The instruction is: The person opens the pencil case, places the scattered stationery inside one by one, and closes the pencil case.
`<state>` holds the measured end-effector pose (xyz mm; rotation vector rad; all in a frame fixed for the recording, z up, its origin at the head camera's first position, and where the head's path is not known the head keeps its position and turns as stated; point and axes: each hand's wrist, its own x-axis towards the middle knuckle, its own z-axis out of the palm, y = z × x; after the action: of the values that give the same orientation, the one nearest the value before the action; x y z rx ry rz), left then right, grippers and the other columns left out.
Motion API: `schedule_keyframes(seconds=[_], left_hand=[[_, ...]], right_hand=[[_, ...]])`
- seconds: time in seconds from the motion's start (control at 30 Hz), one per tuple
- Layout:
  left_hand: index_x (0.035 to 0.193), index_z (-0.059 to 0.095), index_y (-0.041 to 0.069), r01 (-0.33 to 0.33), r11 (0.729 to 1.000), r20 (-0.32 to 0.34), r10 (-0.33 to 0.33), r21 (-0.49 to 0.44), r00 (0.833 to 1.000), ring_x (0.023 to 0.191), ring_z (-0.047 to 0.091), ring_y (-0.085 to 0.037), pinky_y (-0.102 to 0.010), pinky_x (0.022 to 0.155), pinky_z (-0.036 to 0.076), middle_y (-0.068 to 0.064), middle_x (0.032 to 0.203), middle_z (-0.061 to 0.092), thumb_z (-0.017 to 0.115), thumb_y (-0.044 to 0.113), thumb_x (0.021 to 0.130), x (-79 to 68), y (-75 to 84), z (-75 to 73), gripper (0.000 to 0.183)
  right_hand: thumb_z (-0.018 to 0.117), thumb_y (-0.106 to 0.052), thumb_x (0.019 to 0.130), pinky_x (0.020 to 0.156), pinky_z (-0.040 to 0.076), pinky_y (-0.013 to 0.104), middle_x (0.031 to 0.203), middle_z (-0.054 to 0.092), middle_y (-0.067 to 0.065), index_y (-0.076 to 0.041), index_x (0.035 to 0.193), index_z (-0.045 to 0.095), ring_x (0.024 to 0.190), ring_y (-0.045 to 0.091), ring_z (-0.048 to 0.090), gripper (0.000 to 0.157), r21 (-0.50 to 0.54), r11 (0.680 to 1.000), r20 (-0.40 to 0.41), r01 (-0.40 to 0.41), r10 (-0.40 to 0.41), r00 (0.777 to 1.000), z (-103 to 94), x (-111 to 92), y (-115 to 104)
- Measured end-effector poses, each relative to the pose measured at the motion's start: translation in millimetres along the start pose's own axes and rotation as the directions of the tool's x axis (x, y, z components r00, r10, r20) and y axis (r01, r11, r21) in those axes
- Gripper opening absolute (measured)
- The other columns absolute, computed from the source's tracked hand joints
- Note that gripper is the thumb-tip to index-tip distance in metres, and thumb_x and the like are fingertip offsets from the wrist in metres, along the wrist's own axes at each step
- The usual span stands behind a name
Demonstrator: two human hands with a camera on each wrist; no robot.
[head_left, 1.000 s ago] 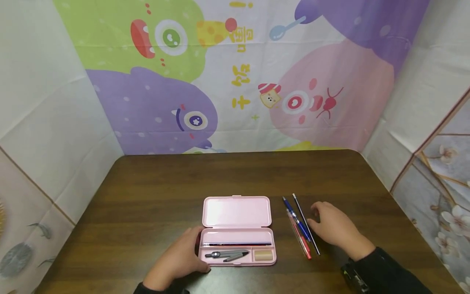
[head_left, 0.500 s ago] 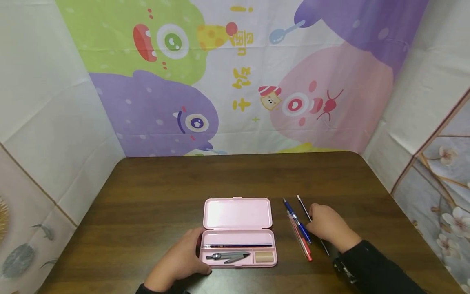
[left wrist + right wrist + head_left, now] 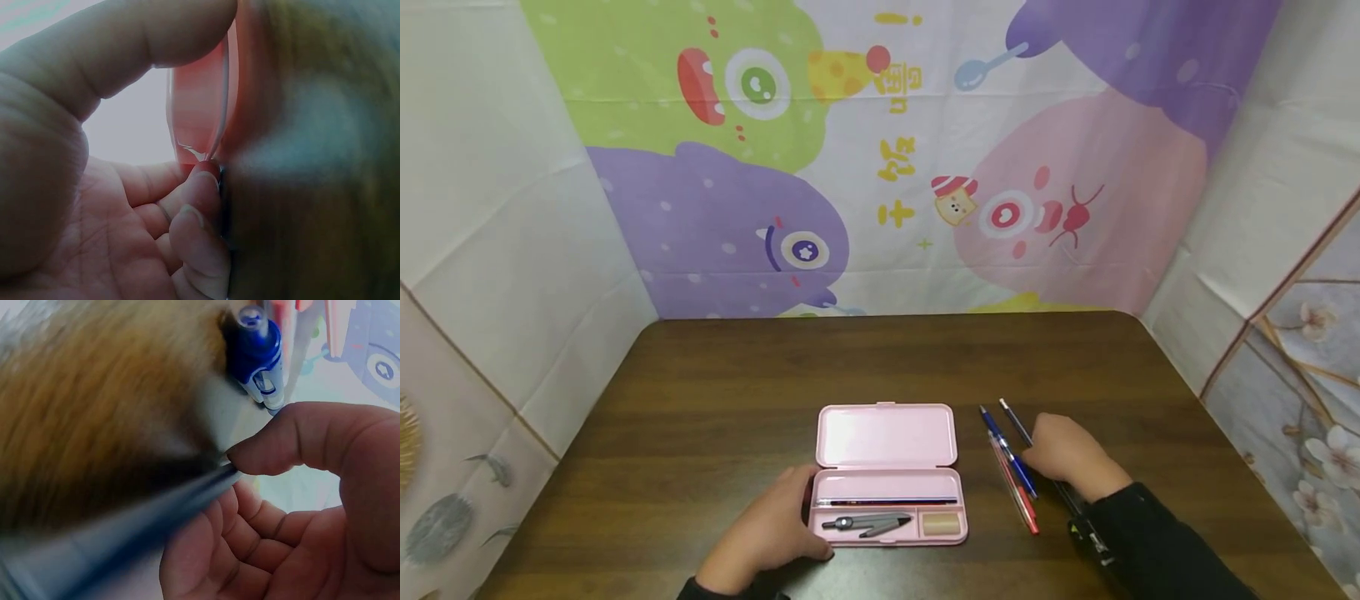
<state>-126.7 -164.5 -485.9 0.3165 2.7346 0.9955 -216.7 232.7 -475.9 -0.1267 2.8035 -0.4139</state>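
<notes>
My left hand point(image 3: 775, 521) grips the left end of an open pink pencil case point(image 3: 886, 436), thumb at the near corner and fingers round the far side. Inside the case lie a grey compass point(image 3: 868, 523), a beige eraser point(image 3: 940, 523) and a slim dark pencil point(image 3: 895, 502). My right hand point(image 3: 1067, 454) pinches a dark pencil point(image 3: 1013, 418) with a white end, and its shaft runs under the palm toward the sleeve. In the right wrist view, thumb and fingers meet on that pencil's shaft point(image 3: 169, 515).
Between the case and my right hand, a blue pen point(image 3: 997, 437) and a red pen point(image 3: 1028, 515) lie side by side on the brown table point(image 3: 737, 383). A cartoon-printed cloth point(image 3: 910, 275) hangs behind the table's far edge.
My right hand has come down over the dark pencil and taken hold of it; the pencil has shifted and turned a little away from the pens. My left hand keeps its grip on the case.
</notes>
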Motion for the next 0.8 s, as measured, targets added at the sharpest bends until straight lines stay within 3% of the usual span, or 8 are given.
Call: schedule_keyframes(seconds=[0.17,0.43,0.8], left_hand=[[0.129,0.051,0.004,0.0,1.0,0.002,0.0,0.008,1.0,0.097,0.054,-0.022,-0.047,0.085,0.047,-0.008,0.113,0.055,0.091,0.027,0.05,-0.7,0.6,-1.1,0.092],[0.128,0.051,0.006,-0.001,1.0,0.002,0.001,0.018,1.0,0.095,0.054,-0.021,-0.046,0.083,0.047,-0.007,0.111,0.055,0.09,0.028,0.049,-0.3,0.5,0.1,0.09],[0.126,0.053,0.006,-0.017,0.999,-0.018,0.018,0.031,1.0,0.092,0.054,-0.021,-0.045,0.081,0.047,-0.006,0.108,0.055,0.091,0.028,0.047,-1.7,1.2,-0.3,0.09]], right_hand=[[0.065,-0.018,0.081,0.05,0.036,0.03,0.06,0.048,0.001,-0.012,0.063,0.049,0.054,0.017,0.046,0.025,0.048,0.999,0.009,0.0,0.0,1.0,-0.1,0.9,1.5],[0.064,-0.017,0.085,0.062,0.043,0.036,0.078,0.053,0.007,-0.004,0.087,0.054,0.068,0.021,0.05,0.017,0.132,0.991,-0.023,-0.021,0.024,0.999,-9.0,-7.2,-1.2],[0.065,-0.019,0.088,0.059,0.044,0.034,0.081,0.056,0.006,-0.003,0.1,0.055,0.068,0.018,0.053,0.022,0.349,0.937,-0.088,0.014,0.018,0.996,-3.3,-25.0,-30.8]])
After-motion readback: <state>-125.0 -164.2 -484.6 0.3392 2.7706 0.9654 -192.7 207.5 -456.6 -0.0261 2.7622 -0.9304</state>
